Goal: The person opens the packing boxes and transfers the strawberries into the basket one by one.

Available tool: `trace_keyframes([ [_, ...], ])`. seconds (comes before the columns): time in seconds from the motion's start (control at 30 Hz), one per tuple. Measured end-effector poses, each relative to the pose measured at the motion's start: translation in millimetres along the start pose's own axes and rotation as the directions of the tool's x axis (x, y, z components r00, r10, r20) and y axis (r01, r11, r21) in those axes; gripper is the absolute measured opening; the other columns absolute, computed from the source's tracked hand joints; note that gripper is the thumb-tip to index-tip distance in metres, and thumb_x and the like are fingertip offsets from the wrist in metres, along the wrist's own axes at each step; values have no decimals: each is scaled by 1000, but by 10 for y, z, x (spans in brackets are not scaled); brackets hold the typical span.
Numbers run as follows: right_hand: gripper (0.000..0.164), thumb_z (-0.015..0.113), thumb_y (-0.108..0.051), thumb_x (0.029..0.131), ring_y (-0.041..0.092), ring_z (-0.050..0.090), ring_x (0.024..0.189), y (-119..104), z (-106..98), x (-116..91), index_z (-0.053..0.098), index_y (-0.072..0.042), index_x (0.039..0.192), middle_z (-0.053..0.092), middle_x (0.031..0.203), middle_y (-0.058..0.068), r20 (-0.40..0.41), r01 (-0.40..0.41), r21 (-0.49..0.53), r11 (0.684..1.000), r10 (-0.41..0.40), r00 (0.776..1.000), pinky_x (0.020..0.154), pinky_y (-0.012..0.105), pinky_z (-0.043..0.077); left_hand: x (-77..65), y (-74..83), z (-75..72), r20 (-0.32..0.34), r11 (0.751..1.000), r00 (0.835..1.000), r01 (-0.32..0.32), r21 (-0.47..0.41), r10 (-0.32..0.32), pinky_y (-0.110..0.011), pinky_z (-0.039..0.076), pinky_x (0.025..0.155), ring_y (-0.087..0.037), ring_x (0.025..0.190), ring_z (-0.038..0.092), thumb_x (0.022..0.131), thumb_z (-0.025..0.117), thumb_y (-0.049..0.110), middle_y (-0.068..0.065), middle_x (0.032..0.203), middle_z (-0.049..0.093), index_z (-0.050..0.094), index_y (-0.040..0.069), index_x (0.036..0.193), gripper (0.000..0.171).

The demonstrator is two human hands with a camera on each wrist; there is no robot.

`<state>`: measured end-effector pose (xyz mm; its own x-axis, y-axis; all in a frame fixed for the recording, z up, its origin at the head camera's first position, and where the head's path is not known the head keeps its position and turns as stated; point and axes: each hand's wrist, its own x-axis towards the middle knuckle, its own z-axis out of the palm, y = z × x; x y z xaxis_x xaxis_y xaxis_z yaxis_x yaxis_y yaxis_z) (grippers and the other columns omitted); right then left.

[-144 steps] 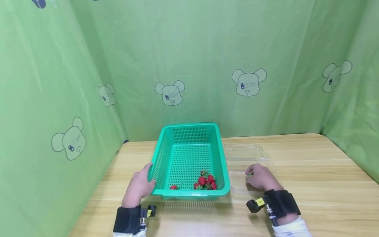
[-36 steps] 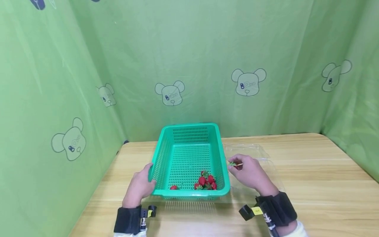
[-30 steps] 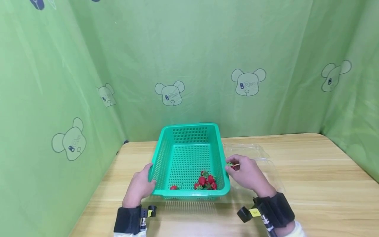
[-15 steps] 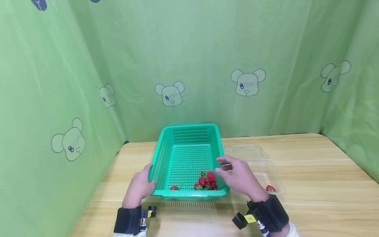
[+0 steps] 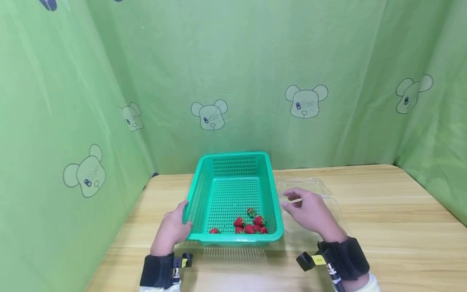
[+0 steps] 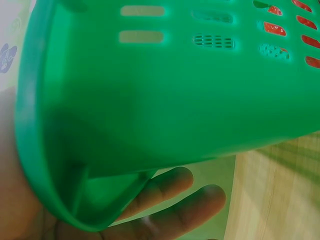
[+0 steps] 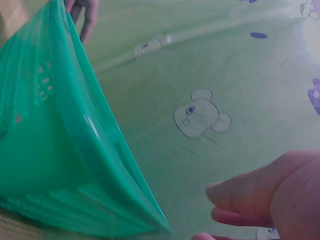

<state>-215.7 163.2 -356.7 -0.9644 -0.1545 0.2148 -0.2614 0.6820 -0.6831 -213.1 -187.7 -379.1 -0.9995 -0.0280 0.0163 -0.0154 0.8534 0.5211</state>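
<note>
A green perforated plastic basket (image 5: pixel 233 237) stands on the table, with several strawberries (image 5: pixel 249 229) heaped in its front right corner. One more strawberry (image 5: pixel 214 230) lies apart near the front left. My left hand (image 5: pixel 171 228) grips the basket's front left rim; in the left wrist view its fingers (image 6: pixel 185 212) reach under the rim. Just right of the basket, my right hand (image 5: pixel 310 211) hovers over a clear plastic container (image 5: pixel 333 207), fingers bent loosely and nothing between them. My right hand and forearm hide part of that container.
A second clear plastic piece (image 5: pixel 303 186), perhaps the container's lid, lies behind it. The wooden table (image 5: pixel 394 227) extends to the right. Green curtains (image 5: pixel 255 81) with bear prints hang behind and to the left.
My right hand carried a strawberry from the container side to the basket and let it go there. It then drew back rightward. The heap shifted and spread. My left hand stayed on the rim.
</note>
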Motion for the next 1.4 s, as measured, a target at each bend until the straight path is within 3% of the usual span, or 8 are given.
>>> trace_keyframes([
  [0.3, 34, 62, -22, 89, 41, 62, 94, 209, -172, -4, 60, 2, 114, 64, 109, 29, 24, -66, -101, 993, 69, 997, 73, 52, 52, -1, 13, -4, -5, 1000, 1000, -2, 0, 2, -46, 48, 74, -30, 85, 55, 87, 60, 8, -28, 121, 58, 33, 2, 144, 63],
  [0.53, 47, 61, -28, 90, 49, 56, 99, 401, -273, -1, 53, 7, 120, 55, 116, 38, 163, -154, -172, 973, 182, 970, 74, 55, 50, -4, 9, 1, -6, 1000, 1000, -4, 6, 4, -47, 48, 74, -30, 84, 55, 87, 60, 9, -28, 120, 59, 33, 2, 144, 63],
  [0.7, 50, 62, -27, 89, 40, 59, 88, 534, -263, 4, 51, 10, 121, 55, 114, 38, 233, -213, -183, 960, 253, 939, 69, 49, 51, -7, 7, 2, -5, 1000, 1000, -5, 3, 5, -48, 48, 76, -30, 85, 55, 87, 60, 8, -28, 120, 58, 33, 2, 144, 63],
  [0.9, 50, 62, -24, 88, 23, 52, 64, 595, -222, 0, 51, 12, 120, 59, 106, 29, 240, -208, -182, 961, 249, 938, 56, 36, 45, -3, 3, 10, -9, 1000, 1000, -9, 4, 9, -50, 49, 78, -30, 86, 55, 86, 60, 8, -29, 121, 58, 33, 2, 144, 64],
  [1.2, 52, 60, -28, 90, 28, 54, 77, 562, -262, -9, 48, 12, 122, 57, 110, 32, 254, -262, -200, 944, 308, 917, 63, 40, 47, -4, -5, 16, -5, 1000, 1000, 1, 6, 0, -46, 48, 73, -29, 83, 55, 87, 60, 8, -27, 117, 59, 33, 3, 144, 63],
  [1.4, 47, 60, -27, 90, 33, 58, 86, 610, -221, 19, 52, 9, 119, 57, 112, 34, 230, -232, -160, 959, 265, 936, 70, 47, 49, -1, -1, 10, -7, 1000, 1000, -7, 4, 7, -46, 48, 74, -29, 82, 55, 86, 60, 8, -27, 117, 60, 33, 2, 144, 64],
])
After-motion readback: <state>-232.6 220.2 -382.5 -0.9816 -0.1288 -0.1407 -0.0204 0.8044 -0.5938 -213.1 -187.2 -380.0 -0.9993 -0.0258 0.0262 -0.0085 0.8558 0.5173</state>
